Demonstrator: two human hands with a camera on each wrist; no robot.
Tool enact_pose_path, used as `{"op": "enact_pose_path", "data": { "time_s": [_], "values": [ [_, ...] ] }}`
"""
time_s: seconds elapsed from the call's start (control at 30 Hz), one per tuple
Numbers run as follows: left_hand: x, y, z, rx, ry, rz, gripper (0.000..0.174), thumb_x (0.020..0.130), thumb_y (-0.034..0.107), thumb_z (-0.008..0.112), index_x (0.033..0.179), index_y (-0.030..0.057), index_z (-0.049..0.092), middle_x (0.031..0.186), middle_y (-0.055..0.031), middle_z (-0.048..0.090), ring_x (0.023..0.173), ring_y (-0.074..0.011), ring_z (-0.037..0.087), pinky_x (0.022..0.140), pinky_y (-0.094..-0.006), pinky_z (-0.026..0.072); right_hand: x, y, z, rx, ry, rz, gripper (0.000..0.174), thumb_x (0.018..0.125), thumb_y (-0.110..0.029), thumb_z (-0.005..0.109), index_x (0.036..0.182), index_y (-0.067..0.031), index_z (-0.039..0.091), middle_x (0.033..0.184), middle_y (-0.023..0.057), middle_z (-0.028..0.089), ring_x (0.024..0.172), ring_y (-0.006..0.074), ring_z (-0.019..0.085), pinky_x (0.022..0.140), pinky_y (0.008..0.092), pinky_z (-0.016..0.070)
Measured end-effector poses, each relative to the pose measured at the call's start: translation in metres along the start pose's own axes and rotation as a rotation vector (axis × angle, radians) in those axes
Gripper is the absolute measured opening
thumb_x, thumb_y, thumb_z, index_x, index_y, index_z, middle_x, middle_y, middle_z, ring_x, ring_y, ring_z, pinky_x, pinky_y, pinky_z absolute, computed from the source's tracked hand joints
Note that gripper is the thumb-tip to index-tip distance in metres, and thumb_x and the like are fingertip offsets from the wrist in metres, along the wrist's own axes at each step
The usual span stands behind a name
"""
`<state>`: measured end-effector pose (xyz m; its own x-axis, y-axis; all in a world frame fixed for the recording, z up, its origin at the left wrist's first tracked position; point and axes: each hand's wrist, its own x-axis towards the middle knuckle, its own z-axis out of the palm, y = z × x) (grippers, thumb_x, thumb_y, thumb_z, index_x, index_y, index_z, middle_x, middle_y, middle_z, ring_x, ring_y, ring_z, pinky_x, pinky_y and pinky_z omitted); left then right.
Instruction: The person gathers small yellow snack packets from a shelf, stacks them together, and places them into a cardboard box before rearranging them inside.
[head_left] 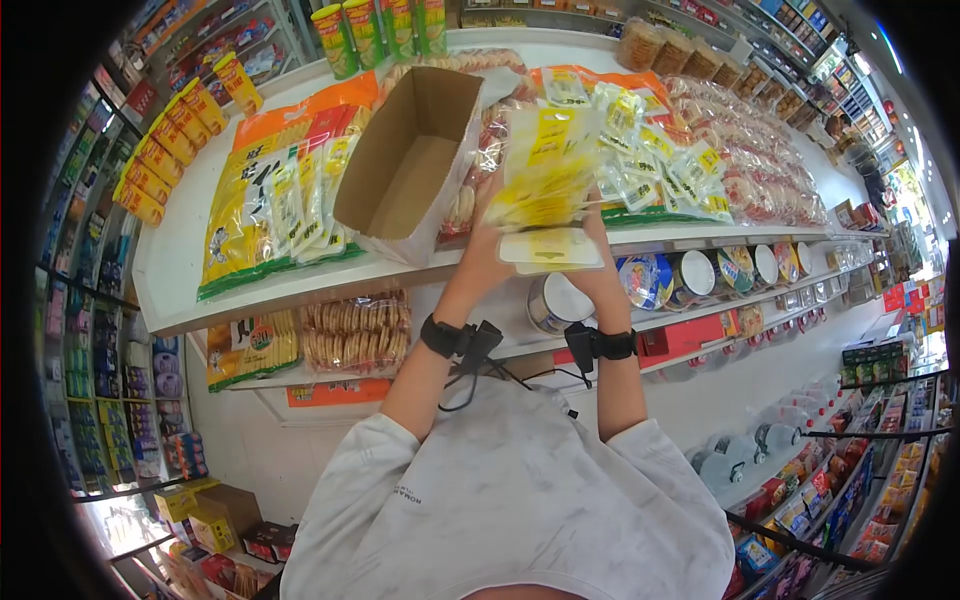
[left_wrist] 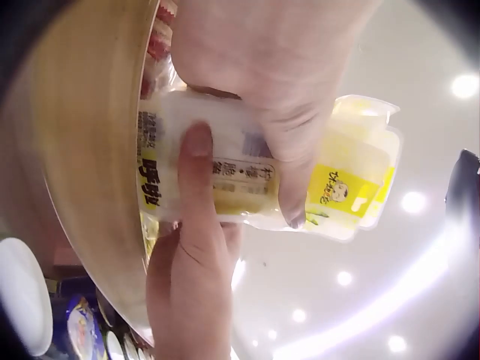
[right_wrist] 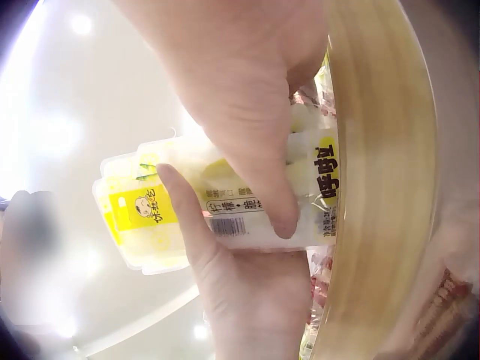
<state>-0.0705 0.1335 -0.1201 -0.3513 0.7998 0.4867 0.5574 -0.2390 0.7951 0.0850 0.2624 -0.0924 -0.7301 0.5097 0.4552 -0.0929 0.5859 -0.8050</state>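
Note:
In the head view, a stack of clear-and-yellow snack packets stands between the two hands, slightly blurred, with its hang-hole end toward the body. My left hand grips its left side and my right hand its right side. The left wrist view shows the thumbs of the left hand and right hand lying across the packet's printed face. From the right wrist, the same packets show black lettering and a yellow header; their far end is at the shelf edge.
Left of the hands is an open, tilted cardboard box. Similar loose packets lie at the right and left on big yellow bags. Bagged round crackers fill the right; tubs stand on the shelf below.

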Motion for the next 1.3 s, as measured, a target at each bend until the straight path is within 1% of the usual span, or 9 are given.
{"op": "enact_pose_path", "data": {
  "time_s": [0.1,0.27,0.37,0.47,0.53,0.77,0.97,1.07,1.3],
  "values": [
    [0.007,0.042,-0.008,-0.170,0.053,0.085,0.099,0.084,0.013,0.086,0.163,-0.0044,0.030,0.158,-0.0168,0.049,0.137,-0.0212,0.051,0.119,-0.0341,0.0373,-0.007,0.011,-0.011,-0.003,-0.100,-0.041,0.102,0.083,-0.008,0.081,0.164,0.0053,0.020,0.167,0.0282,0.031,0.154,0.0387,0.036,0.120,0.0399,0.0365],
    [0.016,0.057,-0.017,-0.232,-0.003,0.075,0.091,0.087,0.008,0.082,0.162,-0.0040,0.032,0.155,-0.0152,0.051,0.136,-0.0205,0.052,0.120,-0.0352,0.0382,-0.012,0.014,-0.024,-0.555,-0.009,-0.597,0.097,0.082,-0.009,0.083,0.161,0.0048,0.028,0.167,0.0263,0.033,0.151,0.0342,0.040,0.121,0.0403,0.0361],
    [0.011,0.032,-0.011,-0.013,0.044,0.223,0.095,0.085,0.004,0.083,0.164,-0.0021,0.029,0.153,-0.0148,0.052,0.137,-0.0202,0.053,0.119,-0.0358,0.0395,-0.012,0.012,-0.015,-0.537,-0.014,-0.465,0.093,0.084,-0.010,0.083,0.158,0.0056,0.029,0.161,0.0252,0.040,0.143,0.0315,0.048,0.117,0.0402,0.0415],
    [0.018,0.090,-0.012,-0.538,0.066,-0.168,0.110,0.078,0.008,0.091,0.165,-0.0002,0.023,0.154,-0.0173,0.051,0.143,-0.0235,0.050,0.120,-0.0377,0.0397,-0.005,-0.007,0.000,-0.245,0.042,-0.231,0.092,0.087,-0.011,0.082,0.157,0.0067,0.025,0.151,0.0233,0.051,0.133,0.0285,0.056,0.112,0.0386,0.0467],
    [0.022,0.106,-0.017,-0.508,0.120,-0.079,0.122,0.072,0.012,0.097,0.167,0.0010,0.019,0.156,-0.0192,0.049,0.144,-0.0272,0.049,0.120,-0.0391,0.0401,-0.004,-0.031,0.006,0.075,0.079,0.045,0.094,0.088,-0.011,0.081,0.158,0.0073,0.021,0.144,0.0213,0.058,0.128,0.0263,0.060,0.109,0.0372,0.0487],
    [0.029,0.119,-0.014,-0.213,0.298,0.170,0.131,0.063,0.026,0.104,0.165,-0.0012,0.027,0.161,-0.0208,0.044,0.145,-0.0324,0.050,0.122,-0.0433,0.0379,-0.005,0.007,0.008,-0.035,0.039,-0.115,0.091,0.093,-0.018,0.078,0.158,0.0063,0.021,0.139,0.0206,0.062,0.124,0.0268,0.063,0.106,0.0380,0.0515],
    [0.037,0.116,-0.019,-0.140,0.145,0.302,0.132,0.065,0.031,0.103,0.166,-0.0018,0.025,0.164,-0.0214,0.042,0.149,-0.0308,0.046,0.123,-0.0435,0.0370,-0.018,0.025,0.022,0.020,0.135,-0.120,0.089,0.092,-0.021,0.081,0.157,0.0055,0.026,0.143,0.0202,0.061,0.128,0.0275,0.063,0.108,0.0389,0.0522],
    [0.037,0.110,-0.012,-0.505,0.140,0.189,0.134,0.064,0.032,0.103,0.166,-0.0021,0.024,0.162,-0.0217,0.044,0.148,-0.0312,0.046,0.122,-0.0442,0.0376,-0.012,0.018,0.025,0.035,0.162,-0.084,0.089,0.091,-0.021,0.082,0.157,0.0047,0.028,0.143,0.0190,0.062,0.128,0.0268,0.063,0.108,0.0389,0.0532],
    [0.012,0.160,-0.015,0.071,0.367,0.154,0.118,0.070,0.027,0.099,0.164,0.0004,0.032,0.159,-0.0229,0.046,0.146,-0.0343,0.048,0.118,-0.0448,0.0432,0.002,-0.047,0.017,-0.321,0.203,-0.225,0.067,0.086,-0.011,0.086,0.142,0.0034,0.052,0.130,0.0136,0.069,0.115,0.0224,0.069,0.099,0.0381,0.0573]
  ]
}}
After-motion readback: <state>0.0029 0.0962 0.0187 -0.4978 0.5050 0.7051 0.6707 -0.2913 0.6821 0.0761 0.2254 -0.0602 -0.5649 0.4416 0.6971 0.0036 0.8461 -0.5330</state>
